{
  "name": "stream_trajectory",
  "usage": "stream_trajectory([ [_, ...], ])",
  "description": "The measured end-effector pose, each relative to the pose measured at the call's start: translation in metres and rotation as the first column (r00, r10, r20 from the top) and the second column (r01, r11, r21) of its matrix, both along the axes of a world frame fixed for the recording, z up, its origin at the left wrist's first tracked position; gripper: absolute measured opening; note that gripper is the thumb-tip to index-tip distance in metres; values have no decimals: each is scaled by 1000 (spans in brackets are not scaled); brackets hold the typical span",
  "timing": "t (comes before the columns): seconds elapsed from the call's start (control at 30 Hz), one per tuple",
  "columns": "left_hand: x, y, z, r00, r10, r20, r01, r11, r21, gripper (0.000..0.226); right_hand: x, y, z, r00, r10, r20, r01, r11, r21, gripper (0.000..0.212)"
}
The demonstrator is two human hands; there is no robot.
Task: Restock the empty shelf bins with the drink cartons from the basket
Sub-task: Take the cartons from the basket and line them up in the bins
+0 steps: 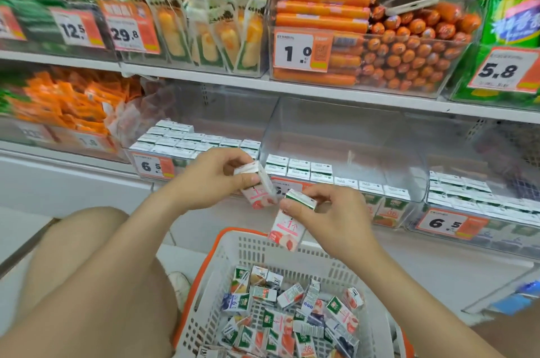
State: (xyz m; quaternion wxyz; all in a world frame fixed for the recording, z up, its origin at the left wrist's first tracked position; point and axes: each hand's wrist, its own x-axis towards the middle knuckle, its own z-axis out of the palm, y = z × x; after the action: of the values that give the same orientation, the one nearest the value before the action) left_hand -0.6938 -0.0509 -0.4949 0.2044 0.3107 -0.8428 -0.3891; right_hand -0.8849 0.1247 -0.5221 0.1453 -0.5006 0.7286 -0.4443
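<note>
Okay, head view: my left hand [213, 179] grip clamped on one peach carton [258, 182], right hand [330, 211] pinching a second carton [287, 230] by its top, both above the basket [251, 246], near the half-empty bin [350, 150]. I judge them light, stiff, crushable; hold flat sides.

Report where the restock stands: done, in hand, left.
Done: the left clear plastic bin holds full rows of white-topped cartons; the right clear bin looks well stocked. In hand: left hand holds a pink-and-white carton, right hand a second pink carton, above the white slotted basket. Left: the middle clear bin has cartons only along its front, and a loose pile of cartons fills the basket floor.
</note>
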Motion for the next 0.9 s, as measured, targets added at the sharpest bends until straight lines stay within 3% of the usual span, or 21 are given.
stream_trajectory([
  [0.17, 27, -65, 19, 939, 275, -208, -333, 880, -340, 14, 30, -37, 33, 1000, -26, -15, 23, 982, -185, 19],
  [0.27, 31, -112, 15, 908, 380, -176, -416, 769, -486, 21, 40, -76, 41, 999, -1, -41, -9, 973, -231, 18],
  [0.4, 30, -157, 6, 880, 460, -119, -447, 717, -534, 26, 45, -143, 39, 964, 20, -265, -86, 967, -241, 30],
  [0.5, 22, -178, 2, 889, 457, -25, -394, 734, -553, 35, 45, -192, 37, 872, 26, -490, -98, 987, -123, 28],
  [0.67, 11, -213, -16, 886, 397, 239, -133, 712, -689, 45, 45, -256, 31, 677, 29, -735, 4, 999, 44, 19],
  [0.77, 9, -225, -21, 802, 421, 424, 14, 697, -717, 55, 46, -285, 29, 748, 89, -657, 4, 990, 139, 21],
  [0.9, 10, -244, -33, 756, 344, 556, 49, 818, -573, 49, 47, -319, 23, 866, 185, -464, -33, 948, 316, 28],
])
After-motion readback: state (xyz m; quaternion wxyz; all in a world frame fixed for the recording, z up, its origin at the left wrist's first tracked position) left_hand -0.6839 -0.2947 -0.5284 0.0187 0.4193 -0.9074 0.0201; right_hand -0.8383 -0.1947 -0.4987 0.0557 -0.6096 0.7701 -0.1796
